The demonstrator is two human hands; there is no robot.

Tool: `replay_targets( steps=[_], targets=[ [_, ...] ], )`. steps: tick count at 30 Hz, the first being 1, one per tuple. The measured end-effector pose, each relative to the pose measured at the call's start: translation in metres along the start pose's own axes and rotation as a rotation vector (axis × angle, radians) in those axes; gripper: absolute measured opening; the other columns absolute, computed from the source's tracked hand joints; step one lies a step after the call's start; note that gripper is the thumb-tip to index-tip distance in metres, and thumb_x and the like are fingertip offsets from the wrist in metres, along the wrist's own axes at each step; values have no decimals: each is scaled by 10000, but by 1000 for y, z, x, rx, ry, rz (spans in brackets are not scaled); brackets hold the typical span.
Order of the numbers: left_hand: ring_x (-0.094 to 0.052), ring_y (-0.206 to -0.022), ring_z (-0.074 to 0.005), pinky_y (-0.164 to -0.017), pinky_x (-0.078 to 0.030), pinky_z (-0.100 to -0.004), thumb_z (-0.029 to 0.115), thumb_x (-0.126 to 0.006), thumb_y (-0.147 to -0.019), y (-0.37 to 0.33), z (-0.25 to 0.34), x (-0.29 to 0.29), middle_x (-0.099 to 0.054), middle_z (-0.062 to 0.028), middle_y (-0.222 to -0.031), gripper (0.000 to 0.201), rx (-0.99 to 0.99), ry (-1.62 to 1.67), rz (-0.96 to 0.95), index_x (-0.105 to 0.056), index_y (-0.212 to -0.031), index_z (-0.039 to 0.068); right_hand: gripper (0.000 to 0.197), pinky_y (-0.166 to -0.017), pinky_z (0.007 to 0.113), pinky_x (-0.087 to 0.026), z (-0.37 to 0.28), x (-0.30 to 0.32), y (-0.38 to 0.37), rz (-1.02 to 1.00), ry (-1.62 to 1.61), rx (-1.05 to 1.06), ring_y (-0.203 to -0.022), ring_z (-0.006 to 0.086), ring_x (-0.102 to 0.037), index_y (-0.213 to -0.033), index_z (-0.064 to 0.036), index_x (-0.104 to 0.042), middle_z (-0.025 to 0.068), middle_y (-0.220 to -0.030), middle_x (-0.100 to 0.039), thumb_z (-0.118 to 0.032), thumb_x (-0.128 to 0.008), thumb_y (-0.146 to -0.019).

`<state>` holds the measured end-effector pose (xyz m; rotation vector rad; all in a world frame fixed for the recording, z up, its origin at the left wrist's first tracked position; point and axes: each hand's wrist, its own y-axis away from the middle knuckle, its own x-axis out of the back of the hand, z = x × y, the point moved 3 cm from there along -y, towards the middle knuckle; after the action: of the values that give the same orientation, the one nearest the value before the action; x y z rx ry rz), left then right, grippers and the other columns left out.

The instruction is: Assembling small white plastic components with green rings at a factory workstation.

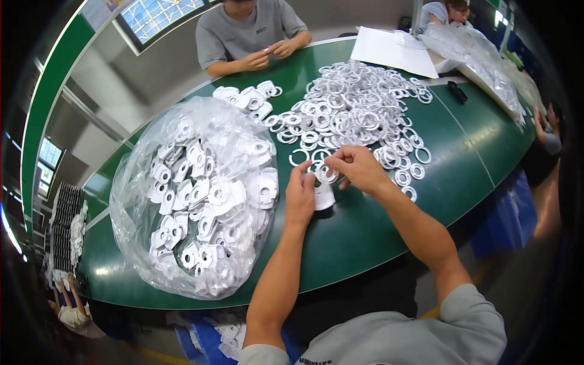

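Above the green table, my left hand (300, 196) grips a white plastic part (324, 198) with a flat tab and a round end. My right hand (360, 169) pinches a white ring (326, 174) at that round end; whether the ring sits in the part or only lies against it, I cannot tell. Just beyond my hands spreads a large heap of loose white rings (347, 112). To the left, a clear plastic bag (137, 201) lies open, full of white tabbed parts (207, 194) with round holes.
Across the green table (365, 234), a person in a grey shirt (246, 36) handles a small piece beside several white parts (246, 97). A white sheet (389, 52), a black object (457, 92) and plastic-wrapped material (471, 52) lie at the far right. Other people sit farther off.
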<state>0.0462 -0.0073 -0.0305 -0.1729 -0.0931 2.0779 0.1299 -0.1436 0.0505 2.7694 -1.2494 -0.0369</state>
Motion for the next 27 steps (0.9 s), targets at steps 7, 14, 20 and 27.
replay_targets(
  steps=[7, 14, 20, 27],
  targets=[
    [-582, -804, -120, -730, -472, -269, 116, -455, -986, 3, 17, -1, -633, -88, -907, 252, 17, -24, 107, -489, -1197, -16, 274, -555, 255, -430, 25, -13, -12, 123, 333, 200, -578, 98, -550, -733, -2, -637, 52, -656, -626, -247, -743, -796],
    [-604, -912, -136, -831, -476, -260, 53, -515, -935, 4, 19, -4, -634, -113, -1053, 302, 96, 355, -47, -474, -1220, -37, 273, -572, 243, -433, 27, -18, -14, 220, 403, 301, -635, 84, -524, -930, -14, -612, 25, -750, -600, -218, -749, -810],
    [-617, -975, -192, -876, -496, -315, -38, -544, -852, -3, 12, 18, -621, -123, -1082, 326, 125, 644, 125, -504, -1176, -22, 160, -574, 254, -441, 21, -12, -27, 240, 307, 372, -605, 108, -536, -901, -5, -618, 46, -696, -592, -161, -650, -887],
    [-641, -940, -310, -822, -550, -440, 6, -441, -902, -5, 31, 36, -580, -185, -1095, 299, 40, 755, 194, -423, -1200, -10, 99, -718, 438, -515, 28, -64, -76, 14, 1103, 396, -869, 353, -624, -819, -75, -691, 160, -936, -578, -155, -677, -763]
  ],
)
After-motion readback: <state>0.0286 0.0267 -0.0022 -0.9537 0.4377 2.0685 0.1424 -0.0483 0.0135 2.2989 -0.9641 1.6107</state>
